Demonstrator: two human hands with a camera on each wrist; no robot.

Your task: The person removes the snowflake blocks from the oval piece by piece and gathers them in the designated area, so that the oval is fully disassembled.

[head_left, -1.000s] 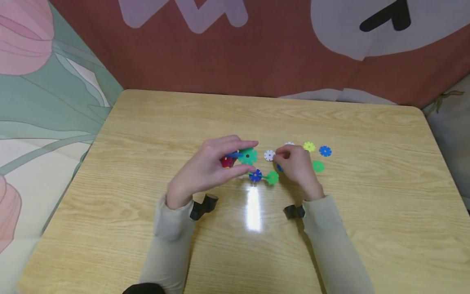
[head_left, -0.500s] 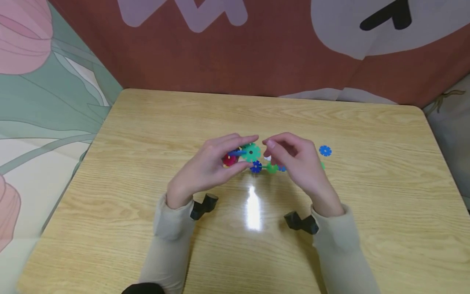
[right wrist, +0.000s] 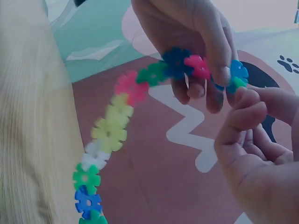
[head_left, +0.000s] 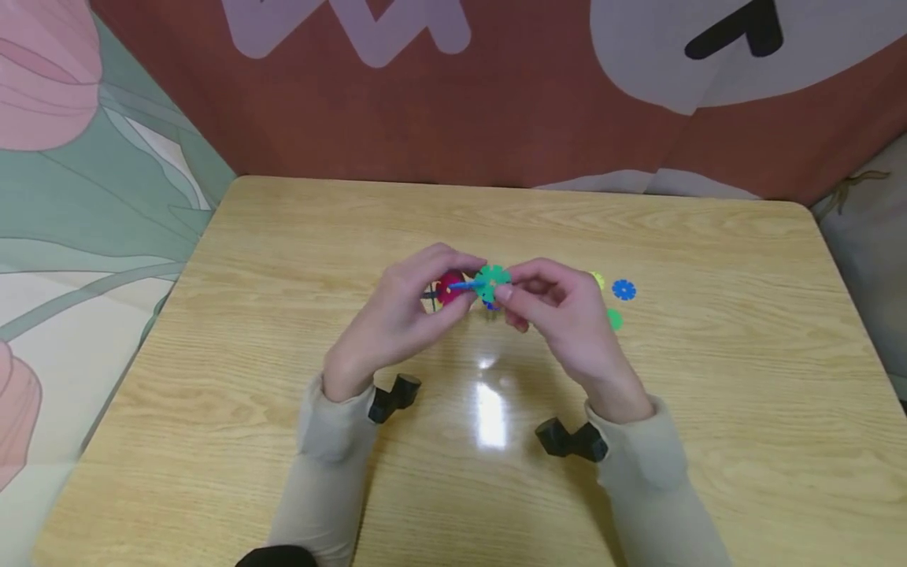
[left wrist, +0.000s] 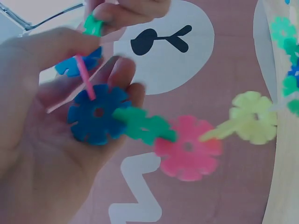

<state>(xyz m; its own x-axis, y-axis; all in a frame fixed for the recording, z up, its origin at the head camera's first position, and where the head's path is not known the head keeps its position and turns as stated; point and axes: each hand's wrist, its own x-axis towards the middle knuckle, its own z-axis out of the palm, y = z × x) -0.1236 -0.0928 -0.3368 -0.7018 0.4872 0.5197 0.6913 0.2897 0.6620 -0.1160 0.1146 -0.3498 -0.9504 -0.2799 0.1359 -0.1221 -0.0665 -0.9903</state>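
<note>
A chain of interlocking plastic snowflake discs hangs from my left hand [head_left: 407, 311]. The left thumb and fingers pinch a blue disc [left wrist: 79, 64] near its upper end. Joined to that disc is a green disc [head_left: 492, 282], whose edge my right hand [head_left: 567, 323] pinches between thumb and forefinger. Below the left hand, the left wrist view has another blue disc [left wrist: 99, 114], a pink disc [left wrist: 188, 148] and a pale yellow disc [left wrist: 253, 117]. Farther down the chain, a white disc [right wrist: 96, 155] and a lower blue disc [right wrist: 88, 202] show in the right wrist view.
Loose discs lie on the wooden table [head_left: 708, 354] right of my right hand: one blue [head_left: 624, 290], one green [head_left: 614, 319], and one yellow [head_left: 597, 279] partly covered. A patterned wall panel [head_left: 531, 118] stands along the table's far edge.
My right hand has left the loose discs, moved left and now pinches the green disc. My left hand has risen slightly with the chain, turning the green disc toward the right hand.
</note>
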